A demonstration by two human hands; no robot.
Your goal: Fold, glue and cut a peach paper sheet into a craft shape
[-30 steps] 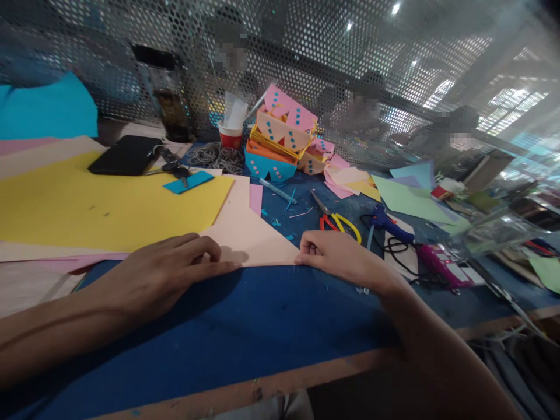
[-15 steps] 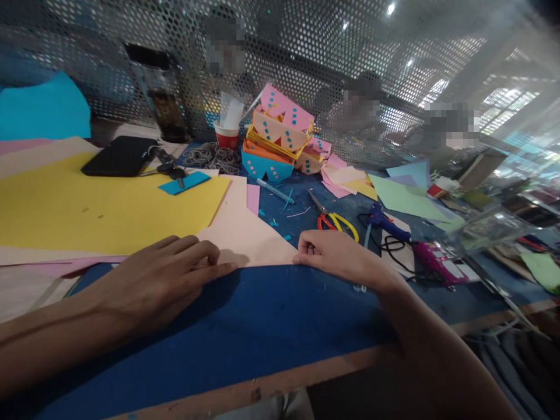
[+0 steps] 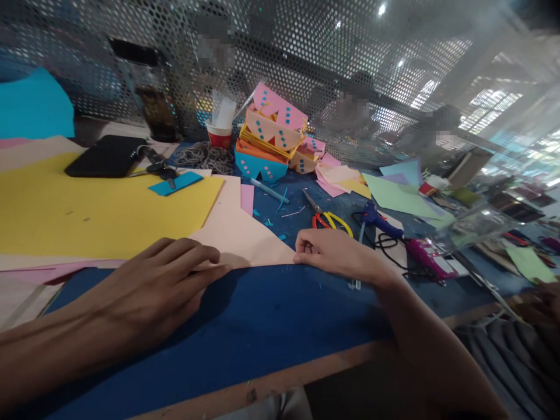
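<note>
A sheet of peach paper [image 3: 254, 245] lies on the blue table top, its near edge running between my two hands. My right hand [image 3: 332, 251] is closed in a pinch on the pointed right corner of this sheet. At the left, my left hand [image 3: 179, 280] has its fingers bent and pressed together with the thumb at the same edge; its fingertips are partly hidden. Over the peach sheet, beyond my left hand, lies a large yellow sheet [image 3: 109, 216]. Scissors [image 3: 326, 216] with red and yellow handles lie just past my right hand.
A phone [image 3: 107, 156], keys [image 3: 161, 169] and a blue paper strip [image 3: 176, 183] lie on the yellow sheet. Behind are a lidded jar [image 3: 153, 99], a red cup [image 3: 219, 135] and stacked paper boxes [image 3: 271, 137]. Rightward lie a blue glue gun [image 3: 380, 220] and green paper [image 3: 398, 198].
The view has shifted slightly, so the things on the table appear farther left. My left hand has moved a little left along the edge; my right hand keeps its pinch on the corner.
</note>
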